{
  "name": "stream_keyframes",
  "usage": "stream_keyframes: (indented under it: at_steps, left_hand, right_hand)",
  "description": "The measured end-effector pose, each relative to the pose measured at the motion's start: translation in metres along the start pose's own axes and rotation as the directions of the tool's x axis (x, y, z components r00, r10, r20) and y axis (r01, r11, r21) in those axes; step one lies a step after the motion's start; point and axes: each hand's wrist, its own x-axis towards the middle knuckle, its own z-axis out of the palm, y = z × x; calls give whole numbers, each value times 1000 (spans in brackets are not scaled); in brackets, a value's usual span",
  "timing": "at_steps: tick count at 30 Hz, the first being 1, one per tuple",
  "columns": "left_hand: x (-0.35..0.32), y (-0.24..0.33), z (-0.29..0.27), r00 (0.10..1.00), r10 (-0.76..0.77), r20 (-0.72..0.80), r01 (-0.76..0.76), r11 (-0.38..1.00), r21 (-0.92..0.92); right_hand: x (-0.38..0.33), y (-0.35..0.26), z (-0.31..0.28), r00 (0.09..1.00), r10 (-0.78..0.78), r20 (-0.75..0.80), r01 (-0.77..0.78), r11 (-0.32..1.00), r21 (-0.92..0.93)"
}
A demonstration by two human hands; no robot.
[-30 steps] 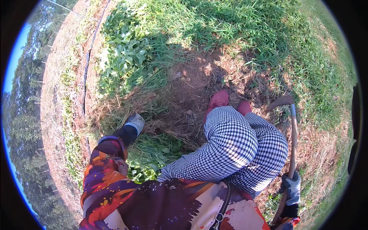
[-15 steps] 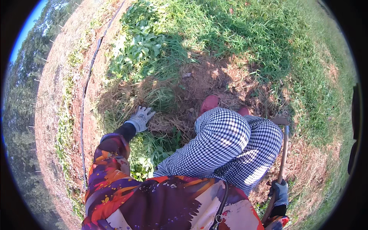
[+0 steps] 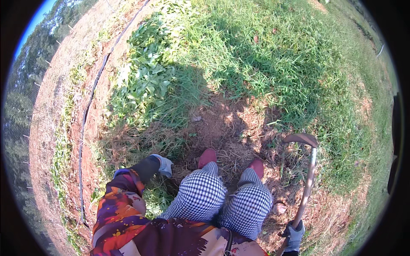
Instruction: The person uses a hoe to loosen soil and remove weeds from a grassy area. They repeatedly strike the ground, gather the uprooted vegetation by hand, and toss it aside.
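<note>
My right hand [image 3: 294, 237], in a grey-and-black glove, is closed around the wooden handle of a sickle [image 3: 306, 183]. Its curved, rusty blade points left at the top, over the grass edge right of my feet. My left hand [image 3: 165, 165], in a light grey glove, hangs beside my left knee, low over cut grass and green stems. It is seen edge-on, fingers loosely stretched downward, with nothing visible in it. Dry cut grass [image 3: 139, 140] lies in a heap just beyond that hand.
My red shoes [image 3: 208, 158] stand on bare soil [image 3: 218, 123] strewn with straw. Broad-leaved plants [image 3: 149, 77] grow ahead on the left, and tall green grass [image 3: 273, 72] ahead and right. A black hose [image 3: 91, 96] runs along the left, with netting [image 3: 19, 141] beyond.
My left hand has left the dry grass and drawn back toward my knee. My knees have swung left and apart, and the sickle has shifted slightly left, its blade now showing more.
</note>
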Motion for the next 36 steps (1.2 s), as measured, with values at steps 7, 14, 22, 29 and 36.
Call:
stream_keyframes:
  at_steps: [7, 14, 22, 29, 36]
  left_hand:
    - [9, -17, -27, 934, -173, -313, -111, 690, -715]
    - [6, 96, -112, 948, 23, -318, -35, 999, -32]
    - [159, 81, -218, 320, 208, -924, 552, 752, 360]
    - [153, 7, -266, 540, -534, -651, 593, 790, -157]
    - [180, -32, -240, 671, -613, -417, 577, 785, -225]
  right_hand:
    - [50, -15, 56, 982, -102, 156, 121, 986, -118]
    - [129, -106, 194, 914, 107, 391, -149, 986, 80]
    - [181, -110, 259, 882, -299, 365, 369, 919, -141]
    - [198, -107, 264, 874, 10, 486, 36, 996, -86]
    - [237, -129, 314, 729, -208, 652, 361, 926, -107]
